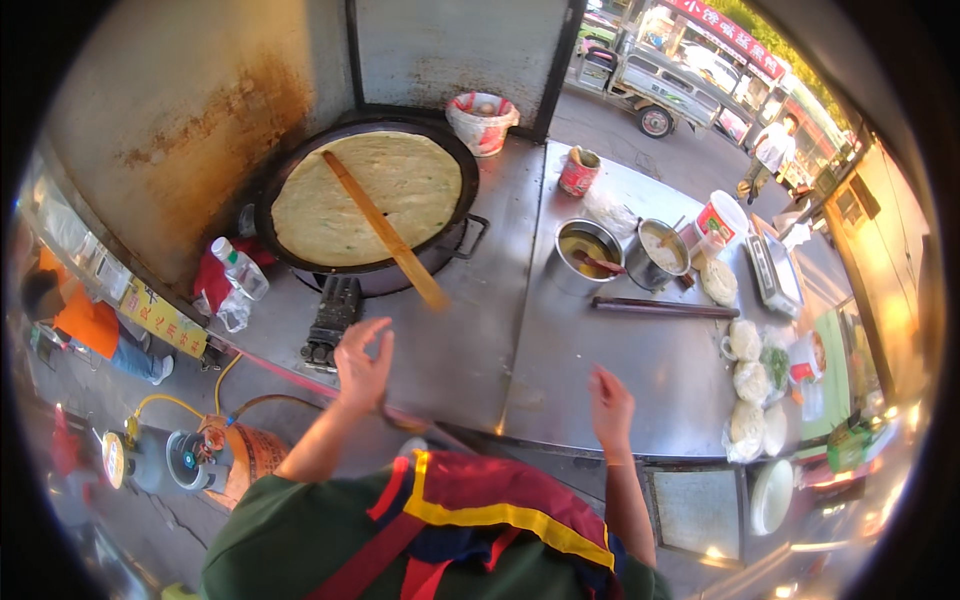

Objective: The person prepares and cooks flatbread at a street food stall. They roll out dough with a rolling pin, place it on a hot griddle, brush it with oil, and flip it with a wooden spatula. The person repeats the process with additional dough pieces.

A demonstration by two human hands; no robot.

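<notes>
My left hand (364,365) is raised beside the black cast burner valve block (334,319), thumb and fingers curved apart around nothing. My right hand (613,403) hangs over the front of the stainless steel counter (555,360), its fingers partly hidden and slightly blurred. Ahead of my left hand, a large round flatbread (322,210) flecked with green covers a black griddle pan (466,184). Across the bread lies a flat wooden stick (375,221), its near end jutting past the pan's rim. Beyond my right hand rests a dark rolling pin (664,307).
A steel pot of oil (576,264) with a brush and a pot of pale paste (643,262) stand behind the rolling pin. Bagged dough balls (750,381) line the right side, below a scale (776,277). Gas cylinders (150,457) stand lower left. A person (772,154) is in the street.
</notes>
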